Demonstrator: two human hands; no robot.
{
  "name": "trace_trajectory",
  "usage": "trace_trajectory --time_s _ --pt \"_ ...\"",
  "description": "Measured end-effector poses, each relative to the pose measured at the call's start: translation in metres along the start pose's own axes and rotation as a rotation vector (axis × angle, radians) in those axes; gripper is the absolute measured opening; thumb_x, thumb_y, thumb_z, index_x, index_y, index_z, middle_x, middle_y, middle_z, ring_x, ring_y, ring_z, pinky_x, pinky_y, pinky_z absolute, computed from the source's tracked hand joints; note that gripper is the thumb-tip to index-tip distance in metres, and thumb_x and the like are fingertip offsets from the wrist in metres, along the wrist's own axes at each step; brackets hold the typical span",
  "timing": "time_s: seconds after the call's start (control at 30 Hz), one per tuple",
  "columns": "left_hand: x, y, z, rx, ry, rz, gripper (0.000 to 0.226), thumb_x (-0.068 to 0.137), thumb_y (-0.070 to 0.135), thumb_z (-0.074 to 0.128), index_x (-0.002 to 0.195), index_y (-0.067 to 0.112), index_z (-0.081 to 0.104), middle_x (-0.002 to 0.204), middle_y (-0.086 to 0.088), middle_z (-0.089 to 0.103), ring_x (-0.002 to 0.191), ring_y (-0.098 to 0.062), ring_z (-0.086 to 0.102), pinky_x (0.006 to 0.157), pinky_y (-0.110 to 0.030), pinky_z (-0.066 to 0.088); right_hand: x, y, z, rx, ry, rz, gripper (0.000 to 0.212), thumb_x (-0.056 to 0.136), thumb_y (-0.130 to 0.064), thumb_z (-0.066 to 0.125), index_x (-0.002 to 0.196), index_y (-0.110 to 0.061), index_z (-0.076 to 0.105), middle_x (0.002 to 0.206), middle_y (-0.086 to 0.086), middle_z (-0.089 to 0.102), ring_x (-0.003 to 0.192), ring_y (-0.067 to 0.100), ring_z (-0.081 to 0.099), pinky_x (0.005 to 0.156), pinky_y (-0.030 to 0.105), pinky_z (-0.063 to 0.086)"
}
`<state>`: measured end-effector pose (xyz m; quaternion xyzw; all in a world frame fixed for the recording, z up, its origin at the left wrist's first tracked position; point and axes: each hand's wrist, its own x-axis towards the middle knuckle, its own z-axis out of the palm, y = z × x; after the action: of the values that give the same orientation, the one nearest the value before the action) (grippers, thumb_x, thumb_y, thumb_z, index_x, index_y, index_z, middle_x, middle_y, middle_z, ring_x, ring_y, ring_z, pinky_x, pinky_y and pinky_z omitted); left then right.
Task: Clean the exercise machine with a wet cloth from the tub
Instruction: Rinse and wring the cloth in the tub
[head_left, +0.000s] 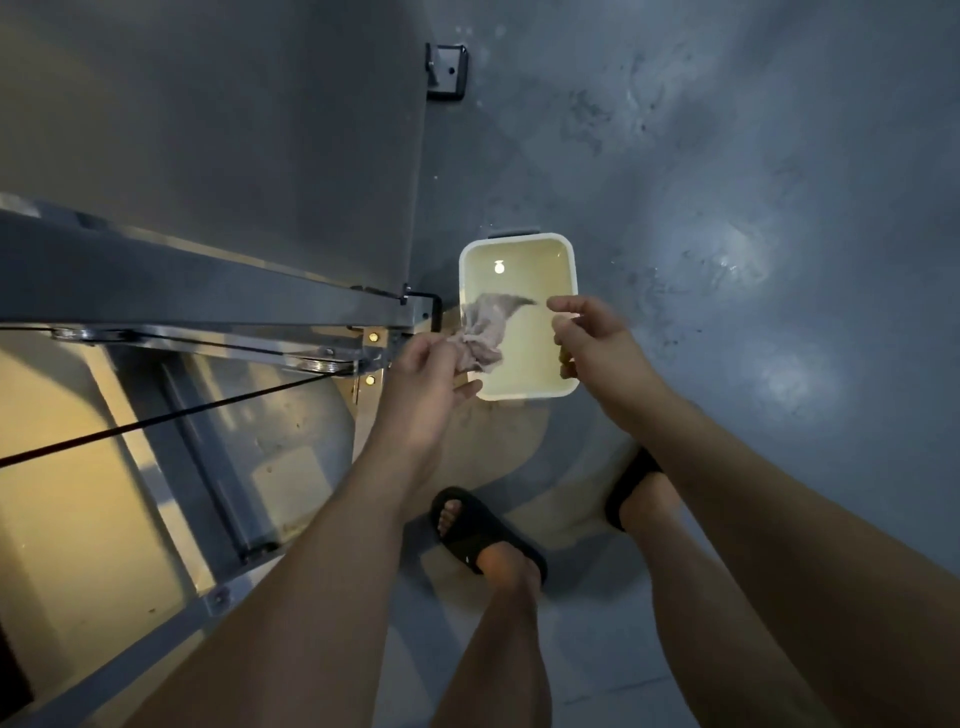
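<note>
Since the cloth (485, 332) is presumably wet, I hold it above the tub (519, 397) at frame centre, so runoff should land in the water and not on the floor (727, 208). Left hand (426, 379): fingers and thumb curled round the bunched lower end, with one corner flaring out to the right. Right hand (597, 338): over the tub's right rim, fingers loosely curled, nothing in them that I can see. The cloth corner sits just beside its fingertips with a small gap, so my guess is it's poised to take that corner for wringing or spreading. The tub sits on the floor just beside the exercise machine (208, 296), which fills the left of the frame, handy for re-dipping. The cloth isn't on the machine yet. Risk: a sopping cloth puts water on the cable (156, 421).
</note>
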<state>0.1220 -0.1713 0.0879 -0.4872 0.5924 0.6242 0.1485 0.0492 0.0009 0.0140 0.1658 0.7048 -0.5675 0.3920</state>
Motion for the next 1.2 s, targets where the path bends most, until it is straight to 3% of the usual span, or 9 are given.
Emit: trace_trajectory --time_s 0.27,0.4,0.53,0.63,0.77,0.87,0.97,1.1,1.2 --pt "0.049 -0.038 0.013 0.08 -0.137 -0.012 0.021 0.089 0.012 0.052 0.091 0.022 0.07 0.098 -0.002 0.072 0.092 -0.018 0.07 0.08 -0.039 0.058 0.061 0.021 0.008 0.068 -0.339 0.301 0.069 0.092 -0.07 0.056 0.137 -0.018 0.056 0.124 0.007 0.065 0.111 0.029 0.065 0.092 0.041 0.057" --pt "0.087 -0.062 0.027 0.119 -0.132 0.026 0.015 0.075 0.022 0.061 0.087 0.018 0.069 0.108 -0.015 0.069 0.107 -0.036 0.067 0.099 -0.059 0.054 0.103 0.049 0.006 -0.084 -0.332 0.156 0.038 0.093 -0.039 0.074 0.114 -0.009 0.065 0.104 0.01 0.072 0.092 0.024 0.068 0.077 0.031 0.057" --pt "0.126 -0.096 0.049 0.067 -0.161 -0.046 0.039 0.086 0.052 0.069 0.112 0.022 0.072 0.11 -0.002 0.074 0.107 -0.021 0.071 0.096 -0.048 0.058 0.141 0.08 -0.005 -0.114 -0.324 0.057 0.01 0.098 -0.014 0.068 0.099 -0.006 0.062 0.092 0.012 0.072 0.083 0.022 0.072 0.075 0.031 0.058" --pt "0.159 -0.12 0.067 0.267 0.0 0.066 0.019 0.1 0.036 0.061 0.11 0.023 0.071 0.099 0.009 0.071 0.093 -0.01 0.068 0.084 -0.029 0.058 0.167 0.098 -0.01 -0.186 -0.262 -0.009 0.005 0.099 -0.01 0.066 0.096 -0.009 0.061 0.091 0.013 0.071 0.08 0.022 0.072 0.08 0.035 0.062" --pt "0.204 -0.137 0.085 0.147 0.231 0.062 0.02 0.107 0.022 0.046 0.109 0.013 0.065 0.088 0.0 0.069 0.069 -0.011 0.06 0.061 -0.026 0.05 0.2 0.104 -0.012 -0.361 -0.124 -0.091 0.015 0.099 -0.001 0.056 0.092 -0.014 0.055 0.089 0.013 0.067 0.076 0.028 0.073 0.077 0.043 0.064" --pt "0.237 -0.148 0.095 0.23 0.161 0.022 0.009 0.105 0.018 0.048 0.111 0.021 0.055 0.093 0.0 0.067 0.077 -0.016 0.065 0.059 -0.027 0.05 0.223 0.102 -0.003 -0.578 -0.113 -0.162 0.015 0.1 -0.008 0.046 0.096 -0.019 0.054 0.094 0.012 0.066 0.081 0.032 0.073 0.077 0.048 0.063" --pt "0.264 -0.163 0.1 0.387 0.042 -0.04 0.016 0.104 0.021 0.052 0.119 0.025 0.054 0.097 0.006 0.063 0.079 -0.01 0.059 0.06 -0.026 0.049 0.246 0.102 0.014 -0.814 -0.189 -0.201 0.026 0.101 -0.013 0.042 0.122 -0.023 0.054 0.108 0.005 0.062 0.096 0.027 0.065 0.074 0.032 0.053" --pt "0.284 -0.171 0.103 0.249 0.023 -0.099 0.021 0.099 0.014 0.058 0.117 0.021 0.067 0.091 -0.006 0.071 0.066 -0.019 0.065 0.039 -0.023 0.047 0.278 0.118 0.043 -1.029 -0.327 -0.284 0.053 0.096 -0.014 0.059 0.147 -0.023 0.048 0.144 0.007 0.045 0.132 0.025 0.045 0.102 0.022 0.038" --pt "0.298 -0.18 0.106 0.182 0.052 -0.084 0.024 0.092 0.014 0.056 0.107 0.02 0.074 0.078 -0.01 0.072 0.056 -0.025 0.065 0.044 -0.027 0.049 0.301 0.129 0.061 -1.131 -0.384 -0.304 0.05 0.095 -0.021 0.06 0.143 -0.032 0.051 0.145 0.006 0.04 0.131 0.027 0.041 0.108 0.028 0.037"
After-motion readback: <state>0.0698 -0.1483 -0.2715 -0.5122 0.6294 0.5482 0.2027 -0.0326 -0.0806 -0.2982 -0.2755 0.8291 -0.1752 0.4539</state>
